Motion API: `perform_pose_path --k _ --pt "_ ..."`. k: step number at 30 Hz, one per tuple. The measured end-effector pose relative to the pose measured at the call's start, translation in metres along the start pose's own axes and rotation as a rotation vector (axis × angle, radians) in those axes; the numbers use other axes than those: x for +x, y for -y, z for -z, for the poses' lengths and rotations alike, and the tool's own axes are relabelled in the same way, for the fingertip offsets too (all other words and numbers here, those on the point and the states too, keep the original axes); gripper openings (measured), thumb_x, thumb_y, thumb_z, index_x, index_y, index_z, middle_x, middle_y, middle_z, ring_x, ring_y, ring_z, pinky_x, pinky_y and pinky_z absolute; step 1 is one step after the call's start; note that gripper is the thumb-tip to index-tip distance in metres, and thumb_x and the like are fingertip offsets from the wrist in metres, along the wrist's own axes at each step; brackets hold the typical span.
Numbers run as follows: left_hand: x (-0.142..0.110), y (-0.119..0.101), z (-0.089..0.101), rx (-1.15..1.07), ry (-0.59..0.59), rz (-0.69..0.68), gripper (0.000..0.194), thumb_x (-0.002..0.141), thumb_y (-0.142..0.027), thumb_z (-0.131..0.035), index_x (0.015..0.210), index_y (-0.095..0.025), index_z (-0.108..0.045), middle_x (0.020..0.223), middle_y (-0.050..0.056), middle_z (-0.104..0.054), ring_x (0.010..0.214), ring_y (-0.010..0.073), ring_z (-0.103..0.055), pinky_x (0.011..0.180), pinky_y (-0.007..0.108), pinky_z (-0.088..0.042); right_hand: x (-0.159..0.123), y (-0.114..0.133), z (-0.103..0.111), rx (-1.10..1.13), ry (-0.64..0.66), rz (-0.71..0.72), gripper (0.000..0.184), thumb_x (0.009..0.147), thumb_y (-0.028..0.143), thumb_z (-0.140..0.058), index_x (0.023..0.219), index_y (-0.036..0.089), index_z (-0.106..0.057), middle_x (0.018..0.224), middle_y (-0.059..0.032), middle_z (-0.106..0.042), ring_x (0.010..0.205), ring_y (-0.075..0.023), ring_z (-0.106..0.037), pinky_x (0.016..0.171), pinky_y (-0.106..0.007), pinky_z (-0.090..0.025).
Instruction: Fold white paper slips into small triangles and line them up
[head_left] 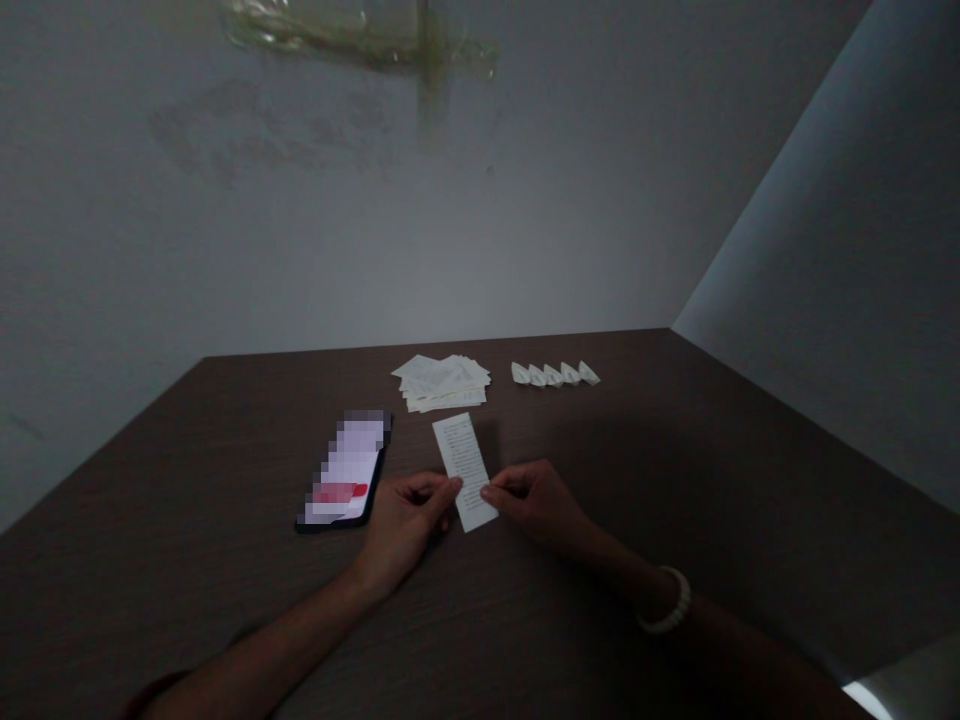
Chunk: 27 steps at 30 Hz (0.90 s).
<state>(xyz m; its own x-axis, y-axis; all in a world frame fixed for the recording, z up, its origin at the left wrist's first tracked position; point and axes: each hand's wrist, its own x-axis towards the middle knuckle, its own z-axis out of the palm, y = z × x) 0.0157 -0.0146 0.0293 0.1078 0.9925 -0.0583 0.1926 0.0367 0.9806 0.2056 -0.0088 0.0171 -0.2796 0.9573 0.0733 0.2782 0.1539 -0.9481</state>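
**Two hands pinch a paper slip**

The left hand (401, 525) and right hand (536, 505) each grip one side of the printed paper slip (465, 470), low over the counter (225, 560). Pulling too hard could tear it. A phone (345, 470) lies near; a paper stack (442, 382) and folded paper boats (555, 374) sit farther back.

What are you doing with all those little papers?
A person sits at a dark table and pinches a narrow printed paper slip between both hands: the left hand at its left edge, the right hand at its right edge. A phone lies to the left, screen lit. Farther back sit a stack of paper slips and a row of small folded paper pieces.
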Motion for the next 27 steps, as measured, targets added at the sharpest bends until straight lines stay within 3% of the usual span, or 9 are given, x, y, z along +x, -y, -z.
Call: perform_pose_path --k 6,12,17,22,27 --pt "-0.0009 -0.0025 -0.0001 0.001 0.03 -0.003 0.036 0.078 -0.047 -0.064 0.067 -0.014 -0.068 0.049 -0.001 -0.053 0.045 0.0104 -0.044 0.045 0.02 -0.03 0.0004 0.0018 -0.0016 -0.051 -0.046 0.014 0.019 0.078 0.03 -0.066 0.07 0.015 -0.071 0.066 -0.0022 -0.07 0.059 -0.0126 -0.062 0.055 -0.022 -0.044" --pt "0.0009 0.0011 0.0005 0.032 0.003 -0.026 0.034 0.079 -0.046 -0.064 0.066 -0.015 -0.068 0.049 -0.001 -0.054 0.045 0.0107 -0.045 0.043 0.02 -0.032 -0.0003 0.0006 -0.0004 -0.017 -0.005 0.023 0.019 0.081 0.031 -0.064 0.08 0.015 -0.074 0.076 -0.0043 -0.074 0.068 -0.0155 -0.066 0.062 -0.024 -0.048" --pt "0.0014 0.0013 -0.0003 0.053 0.002 -0.037 0.034 0.079 -0.047 -0.063 0.068 -0.015 -0.067 0.049 -0.002 -0.052 0.044 0.0105 -0.043 0.043 0.02 -0.031 0.0007 -0.0052 -0.0005 -0.01 -0.003 0.012 0.019 0.079 0.032 -0.066 0.078 0.015 -0.074 0.072 -0.0042 -0.073 0.065 -0.0155 -0.066 0.059 -0.024 -0.048" --pt "0.0014 -0.0003 0.0007 0.065 0.004 -0.047 0.035 0.081 -0.047 -0.06 0.07 -0.015 -0.067 0.051 -0.001 -0.053 0.046 0.0112 -0.045 0.044 0.02 -0.033 0.0002 -0.0047 0.0 0.1 0.061 0.004 0.021 0.077 0.032 -0.069 0.091 0.017 -0.073 0.081 -0.0044 -0.074 0.072 -0.0159 -0.068 0.065 -0.024 -0.05" --pt "0.0019 -0.0018 0.0019 0.077 0.014 -0.058 0.036 0.083 -0.047 -0.057 0.074 -0.014 -0.068 0.053 -0.001 -0.054 0.048 0.0117 -0.045 0.046 0.021 -0.033 0.0006 -0.006 0.0002 0.076 0.043 0.025 0.034 0.074 0.032 -0.073 0.103 0.016 -0.067 0.064 0.0004 -0.068 0.058 -0.013 -0.063 0.057 -0.023 -0.047"
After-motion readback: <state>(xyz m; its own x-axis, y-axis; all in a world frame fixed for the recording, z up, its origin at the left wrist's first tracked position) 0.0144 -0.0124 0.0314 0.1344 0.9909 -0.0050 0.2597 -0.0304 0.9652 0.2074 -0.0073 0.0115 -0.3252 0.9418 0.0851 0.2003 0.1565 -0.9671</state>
